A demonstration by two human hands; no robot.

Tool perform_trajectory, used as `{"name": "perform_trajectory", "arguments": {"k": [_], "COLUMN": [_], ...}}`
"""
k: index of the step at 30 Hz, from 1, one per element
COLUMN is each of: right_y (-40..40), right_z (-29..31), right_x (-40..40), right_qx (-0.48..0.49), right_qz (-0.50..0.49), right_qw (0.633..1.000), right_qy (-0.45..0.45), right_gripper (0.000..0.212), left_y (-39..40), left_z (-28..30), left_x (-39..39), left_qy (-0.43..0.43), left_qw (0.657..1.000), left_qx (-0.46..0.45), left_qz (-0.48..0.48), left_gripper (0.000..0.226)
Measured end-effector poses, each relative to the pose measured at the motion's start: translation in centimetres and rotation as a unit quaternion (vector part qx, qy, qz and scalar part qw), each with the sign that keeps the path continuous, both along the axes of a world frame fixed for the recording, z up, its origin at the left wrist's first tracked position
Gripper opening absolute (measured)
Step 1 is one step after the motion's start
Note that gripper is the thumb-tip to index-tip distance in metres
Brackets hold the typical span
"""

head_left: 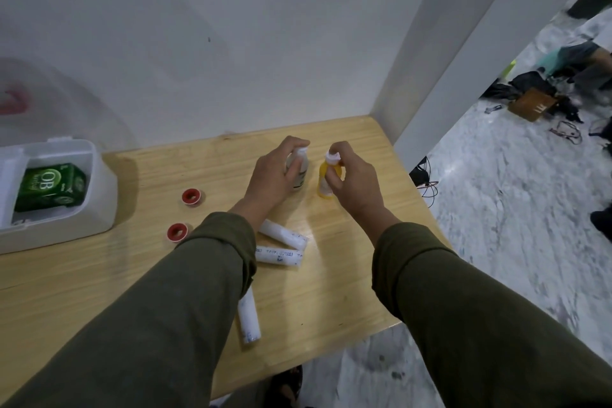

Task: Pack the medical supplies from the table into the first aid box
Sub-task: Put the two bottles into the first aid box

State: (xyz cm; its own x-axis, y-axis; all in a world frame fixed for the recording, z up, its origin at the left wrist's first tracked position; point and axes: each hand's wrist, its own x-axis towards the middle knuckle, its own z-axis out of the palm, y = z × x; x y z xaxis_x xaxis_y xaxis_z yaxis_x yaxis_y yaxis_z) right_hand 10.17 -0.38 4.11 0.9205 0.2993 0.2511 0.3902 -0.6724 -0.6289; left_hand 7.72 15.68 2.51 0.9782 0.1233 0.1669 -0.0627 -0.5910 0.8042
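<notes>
white bottle (299, 172) sits gripped in the left hand (273, 175), yellow bottle (326, 180) in the right hand (351, 179); lifting both at once risks one slipping and toppling.

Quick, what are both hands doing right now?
Left hand: fingers curled round the white bottle, gripping it.
Right hand: fingers pinching the yellow bottle near its white cap.

White wall (231, 26); brown box (532, 105), cables (568, 132) on floor.
</notes>
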Motion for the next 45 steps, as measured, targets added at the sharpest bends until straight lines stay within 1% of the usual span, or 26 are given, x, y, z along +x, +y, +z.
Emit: {"name": "perform_trajectory", "arguments": {"k": [7, 12, 19, 22, 28, 32, 36, 41, 45], "right_y": [1.6, 5.2, 13.2, 17.2, 25.5, 30.1, 32.7, 34.1, 34.5], "right_z": [0.7, 3.2, 7.3, 8.7, 10.8, 11.2, 10.7, 9.4, 8.3], "right_x": [-0.3, -0.8, -3.1, -4.5, -7.5, -9.3, -10.6, -11.7, -11.9], "right_qx": [-0.002, -0.004, 0.015, 0.014, 0.066, 0.082, 0.085, 0.076, 0.058], "right_qz": [0.003, 0.006, 0.013, 0.018, 0.022, 0.048, 0.059, 0.063, 0.062], "right_qw": [1.000, 1.000, 0.998, 0.998, 0.996, 0.995, 0.995, 0.995, 0.996], "right_qy": [0.009, -0.002, -0.056, -0.056, -0.047, -0.028, -0.002, 0.027, 0.030], "right_gripper": [0.018, 0.018, 0.016, 0.018, 0.017, 0.017, 0.019, 0.019, 0.019], "left_y": [2.2, 5.9, 13.2, 17.0, 24.5, 28.9, 31.7, 32.8, 32.9], "left_z": [1.0, 3.6, 7.9, 9.5, 11.6, 11.4, 10.5, 9.0, 7.9], "left_x": [-0.7, -1.8, -4.7, -6.3, -9.7, -11.7, -12.8, -13.1, -12.8], "left_qy": [0.006, -0.021, -0.062, -0.077, -0.098, -0.078, -0.070, -0.049, -0.022], "left_qw": [0.999, 0.999, 0.997, 0.995, 0.991, 0.989, 0.989, 0.991, 0.993], "left_qx": [-0.025, -0.020, -0.003, -0.001, -0.015, -0.035, -0.039, -0.052, -0.070], "left_qz": [0.027, 0.040, 0.046, 0.058, 0.089, 0.117, 0.128, 0.113, 0.097], "left_gripper": [0.025, 0.023, 0.023, 0.021, 0.021, 0.023, 0.022, 0.024, 0.024]}}
